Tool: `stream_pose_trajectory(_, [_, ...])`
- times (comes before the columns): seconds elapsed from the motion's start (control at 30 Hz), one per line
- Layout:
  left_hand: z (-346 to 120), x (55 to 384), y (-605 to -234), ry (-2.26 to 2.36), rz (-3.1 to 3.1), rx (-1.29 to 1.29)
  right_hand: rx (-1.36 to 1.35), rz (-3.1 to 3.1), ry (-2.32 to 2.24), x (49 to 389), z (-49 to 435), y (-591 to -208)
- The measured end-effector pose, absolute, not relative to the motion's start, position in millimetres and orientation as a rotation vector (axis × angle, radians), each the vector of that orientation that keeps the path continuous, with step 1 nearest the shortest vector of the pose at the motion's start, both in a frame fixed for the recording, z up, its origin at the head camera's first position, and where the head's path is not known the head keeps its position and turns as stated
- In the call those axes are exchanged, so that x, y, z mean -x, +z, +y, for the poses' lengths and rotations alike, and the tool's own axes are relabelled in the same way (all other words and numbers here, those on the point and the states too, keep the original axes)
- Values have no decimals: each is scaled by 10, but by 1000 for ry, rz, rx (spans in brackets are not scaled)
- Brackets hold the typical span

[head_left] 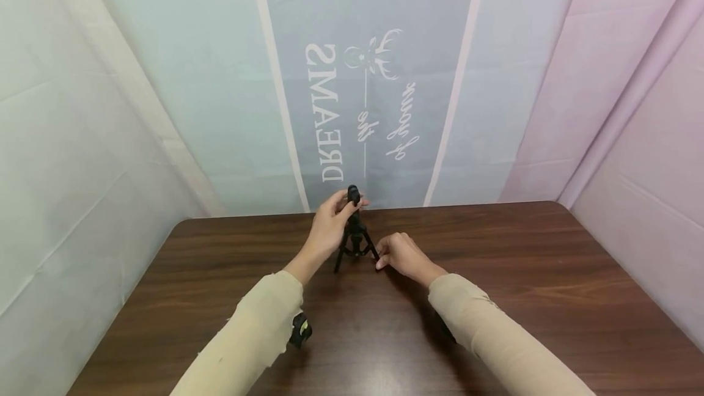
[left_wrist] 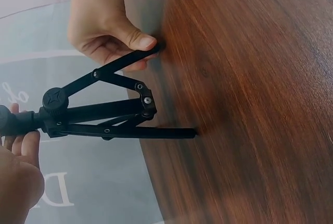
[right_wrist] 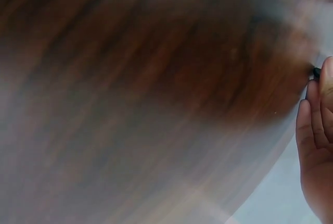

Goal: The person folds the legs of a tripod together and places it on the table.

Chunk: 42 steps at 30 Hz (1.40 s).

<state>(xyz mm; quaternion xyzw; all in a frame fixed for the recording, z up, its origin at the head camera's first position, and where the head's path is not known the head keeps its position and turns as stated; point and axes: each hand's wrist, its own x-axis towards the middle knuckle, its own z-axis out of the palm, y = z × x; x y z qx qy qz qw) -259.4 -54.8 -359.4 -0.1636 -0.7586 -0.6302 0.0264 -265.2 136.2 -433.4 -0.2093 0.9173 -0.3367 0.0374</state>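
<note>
A small black tripod [head_left: 356, 238] stands near the far edge of the table with its legs spread. In the left wrist view the tripod [left_wrist: 93, 110] shows its braces, a round knob and two of its legs; any third leg is hard to make out. My left hand [head_left: 328, 225] grips the tripod's upper part from the left. My right hand [head_left: 404, 255] pinches the lower end of the right leg between thumb and fingers. At the edge of the right wrist view, the right hand [right_wrist: 318, 130] shows beside a small dark tip of that leg.
The brown wood-grain table [head_left: 528, 286] runs toward me, its rounded far edge against a hanging cloth [head_left: 374, 5] with mirrored lettering. Pale cloth walls rise on both sides. A dark wrist device [head_left: 299, 330] sits under the left sleeve.
</note>
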Motion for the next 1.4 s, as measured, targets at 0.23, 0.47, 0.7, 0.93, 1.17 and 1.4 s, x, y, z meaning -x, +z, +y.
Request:
stream_pose_trajectory(0.23, [-570, 2583, -3583, -1980, -2313, 516, 604, 2818, -1037, 2677, 1288, -4331])
stream_pose_trajectory(0.47, [-586, 2586, -3596, -1948, -2315, 494, 594, 2839, -1051, 2685, 1230, -4329])
stream_pose_trajectory(0.7, [-594, 2580, -3588, -1968, -2302, 489, 552, 2875, -1051, 2679, 1189, -4341])
stream_pose_trajectory(0.93, [-600, 2587, -3585, -1992, -2283, 501, 519, 2877, -1060, 2682, 1157, -4346])
stream_pose_trajectory(1.17, [-618, 2598, -3592, -1972, -2282, 503, 484, 2880, -1048, 2700, 1124, -4333])
stream_pose_trajectory(1.4, [-640, 2578, -3526, -2009, -2276, 486, 461, 2833, -1077, 2701, 1127, -4353])
